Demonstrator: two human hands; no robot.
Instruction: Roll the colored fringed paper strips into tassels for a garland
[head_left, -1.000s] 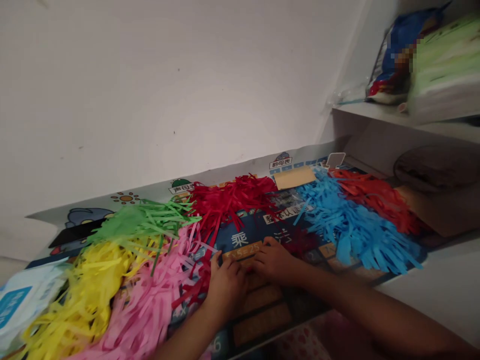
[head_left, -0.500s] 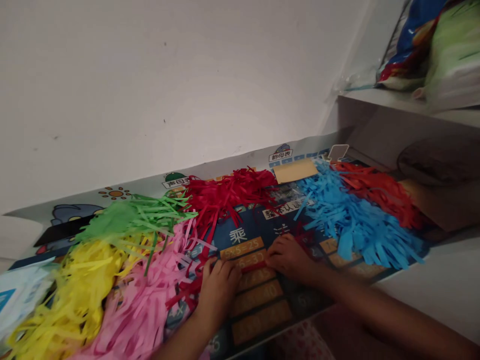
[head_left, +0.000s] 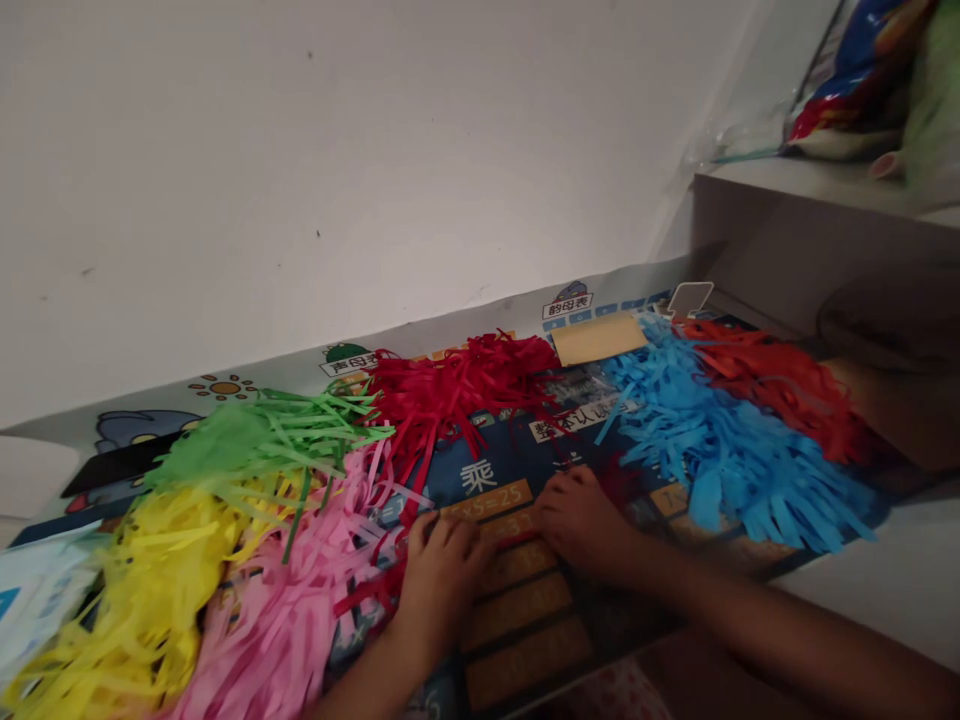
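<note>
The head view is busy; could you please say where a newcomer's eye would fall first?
Probably the blue fringe at right, vivid against the dark mat. Then perhaps the yellow fringe and pink fringe, lower left. Between the left hand and right hand, at lower centre, shows a thin red strip.

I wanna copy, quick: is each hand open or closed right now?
Left hand: closed on the thin red paper strip.
Right hand: closed on that strip too.
</note>
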